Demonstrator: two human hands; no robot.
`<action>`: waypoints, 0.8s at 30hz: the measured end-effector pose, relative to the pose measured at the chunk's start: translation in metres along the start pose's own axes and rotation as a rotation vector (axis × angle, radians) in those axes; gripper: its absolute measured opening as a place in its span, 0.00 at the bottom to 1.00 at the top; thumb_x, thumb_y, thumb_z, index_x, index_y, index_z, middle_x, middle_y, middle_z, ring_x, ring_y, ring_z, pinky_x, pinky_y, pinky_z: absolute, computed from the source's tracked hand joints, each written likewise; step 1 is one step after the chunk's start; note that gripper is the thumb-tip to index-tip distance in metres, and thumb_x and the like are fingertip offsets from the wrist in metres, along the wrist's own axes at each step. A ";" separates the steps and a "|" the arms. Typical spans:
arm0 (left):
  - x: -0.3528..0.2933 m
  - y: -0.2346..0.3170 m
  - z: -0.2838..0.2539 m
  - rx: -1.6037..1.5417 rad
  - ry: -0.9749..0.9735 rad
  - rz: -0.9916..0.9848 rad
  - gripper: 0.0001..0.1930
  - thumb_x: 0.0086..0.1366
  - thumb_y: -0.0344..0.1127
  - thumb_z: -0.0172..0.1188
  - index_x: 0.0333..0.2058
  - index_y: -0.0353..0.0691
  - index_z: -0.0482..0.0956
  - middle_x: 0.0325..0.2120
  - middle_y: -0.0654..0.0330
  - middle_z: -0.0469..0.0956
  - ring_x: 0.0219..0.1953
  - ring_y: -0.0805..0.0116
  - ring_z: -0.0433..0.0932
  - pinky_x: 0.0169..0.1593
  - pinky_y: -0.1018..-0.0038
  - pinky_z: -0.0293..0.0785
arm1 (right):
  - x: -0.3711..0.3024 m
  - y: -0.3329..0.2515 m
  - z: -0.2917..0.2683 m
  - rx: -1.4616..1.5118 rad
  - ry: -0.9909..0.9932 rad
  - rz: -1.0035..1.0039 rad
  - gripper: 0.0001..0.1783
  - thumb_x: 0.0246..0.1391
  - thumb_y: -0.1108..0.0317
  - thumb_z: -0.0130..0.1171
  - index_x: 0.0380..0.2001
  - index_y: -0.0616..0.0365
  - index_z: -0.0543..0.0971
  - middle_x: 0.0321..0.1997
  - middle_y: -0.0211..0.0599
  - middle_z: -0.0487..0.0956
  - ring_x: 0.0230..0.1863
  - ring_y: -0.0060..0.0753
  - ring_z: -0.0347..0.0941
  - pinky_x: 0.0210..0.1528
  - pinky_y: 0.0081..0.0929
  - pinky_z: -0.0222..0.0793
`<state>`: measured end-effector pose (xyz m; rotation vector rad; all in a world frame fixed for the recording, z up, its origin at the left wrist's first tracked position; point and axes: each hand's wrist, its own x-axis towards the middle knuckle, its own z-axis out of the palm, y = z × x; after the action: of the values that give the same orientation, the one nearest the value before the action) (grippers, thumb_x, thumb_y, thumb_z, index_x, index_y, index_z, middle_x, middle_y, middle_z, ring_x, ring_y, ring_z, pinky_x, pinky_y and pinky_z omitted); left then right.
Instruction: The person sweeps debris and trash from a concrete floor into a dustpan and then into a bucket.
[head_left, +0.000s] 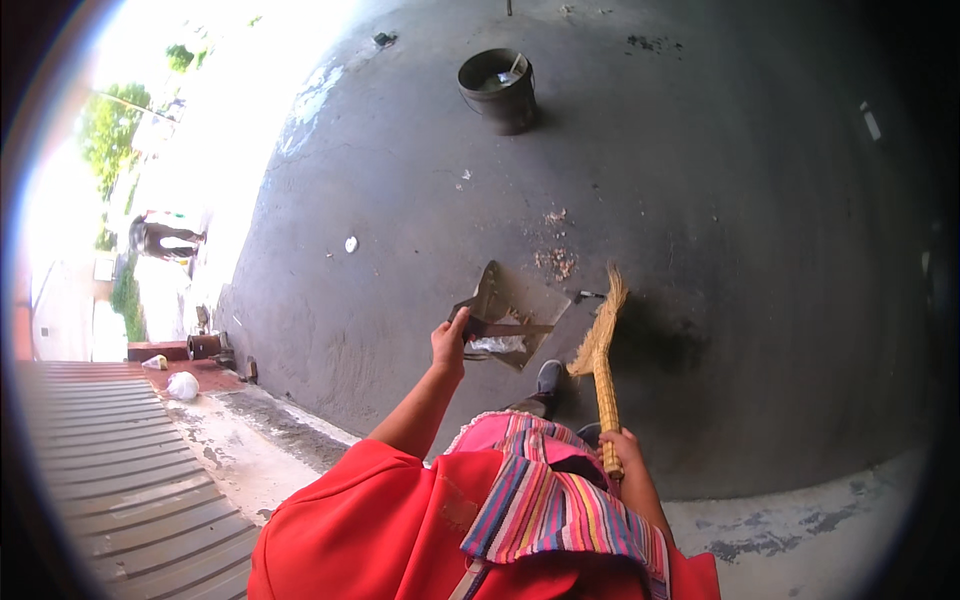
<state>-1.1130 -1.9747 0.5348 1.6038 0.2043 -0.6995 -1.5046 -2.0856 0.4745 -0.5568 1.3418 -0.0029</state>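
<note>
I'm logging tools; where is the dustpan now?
In the head view, the dustpan is near the centre, in the left hand, left of the broom.

The head view comes from the left of two fisheye cameras worn side by side on the person's head, facing steeply down and forward, so near the body that the red top and striped cloth loom across the lower middle of the frame. The dustpan and broom lie farther from the lens, around and right of centre, and the bucket farther still, at top centre. The wide lens also catches trees at upper left and a ribbed panel at lower left, with dark corners.
</note>
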 end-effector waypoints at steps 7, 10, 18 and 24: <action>-0.007 0.000 0.002 -0.061 0.019 -0.102 0.19 0.53 0.52 0.64 0.23 0.42 0.73 0.17 0.66 0.72 0.18 0.76 0.67 0.20 0.79 0.61 | -0.090 -0.040 -0.076 -0.109 0.233 -0.132 0.16 0.42 0.74 0.55 0.37 0.53 0.68 0.21 0.34 0.71 0.12 0.30 0.69 0.10 0.28 0.67; -0.017 0.002 0.006 0.062 -0.016 -0.176 0.21 0.51 0.58 0.61 0.25 0.45 0.75 0.19 0.66 0.74 0.18 0.77 0.69 0.18 0.78 0.59 | -0.079 -0.071 -0.126 -0.119 0.405 -0.139 0.13 0.42 0.74 0.55 0.33 0.54 0.67 0.20 0.33 0.70 0.12 0.29 0.68 0.09 0.29 0.65; -0.052 -0.003 0.083 0.169 -0.022 -0.114 0.19 0.54 0.59 0.58 0.32 0.50 0.77 0.24 0.71 0.75 0.26 0.79 0.72 0.18 0.73 0.62 | 0.108 -0.115 -0.175 -0.360 0.648 -0.213 0.22 0.30 0.70 0.63 0.35 0.66 0.72 0.24 0.50 0.77 0.24 0.44 0.78 0.25 0.38 0.75; -0.114 0.014 0.172 0.229 0.125 -0.046 0.20 0.53 0.60 0.59 0.33 0.50 0.77 0.24 0.71 0.74 0.27 0.80 0.71 0.17 0.73 0.61 | 0.036 -0.136 -0.152 -0.543 0.294 -0.253 0.35 0.29 0.67 0.64 0.47 0.64 0.69 0.37 0.54 0.77 0.36 0.44 0.77 0.36 0.32 0.74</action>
<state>-1.2514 -2.1101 0.6080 1.8690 0.2606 -0.6769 -1.5932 -2.2733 0.4756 -1.2214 1.5532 0.0771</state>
